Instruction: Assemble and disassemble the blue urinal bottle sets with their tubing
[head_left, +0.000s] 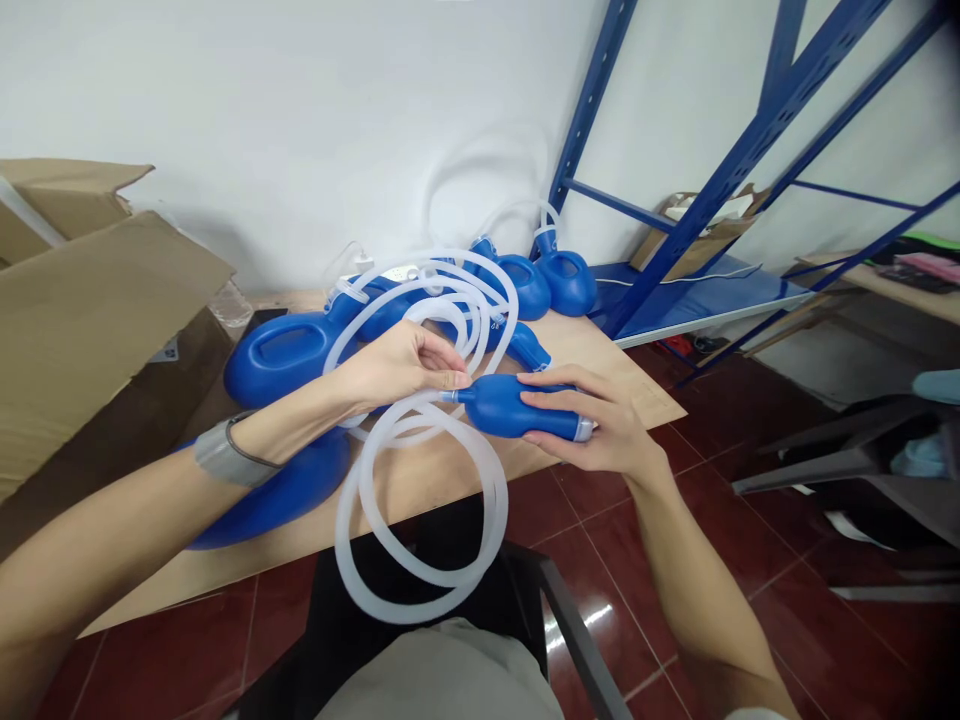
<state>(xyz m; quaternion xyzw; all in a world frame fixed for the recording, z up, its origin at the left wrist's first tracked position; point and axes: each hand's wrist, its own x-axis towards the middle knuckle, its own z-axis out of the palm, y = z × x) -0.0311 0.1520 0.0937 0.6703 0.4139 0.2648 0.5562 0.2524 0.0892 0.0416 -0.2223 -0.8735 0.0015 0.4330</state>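
Observation:
A blue rubber squeeze bulb (pixel 495 405) lies across my right hand (pixel 600 415), whose fingers and thumb wrap round it. A pale grey cap shows at the bulb's right end. At its narrow left neck, my left hand (pixel 405 365) is closed in a pinch on the end of a translucent hose (pixel 427 605). That hose meets the neck and hangs in loops over the table's front edge. How far the hose end sits on the neck cannot be made out. Behind my hands, more coiled hose (pixel 510 300) rests among blue plastic containers with handles (pixel 277 355).
An open cardboard box (pixel 90 330) stands at the left on the wooden table (pixel 630 365). More blue containers (pixel 566 285) stand near the wall. A blue metal shelf rack (pixel 675 240) rises at the back right, and a dark chair (pixel 862 450) is at the right.

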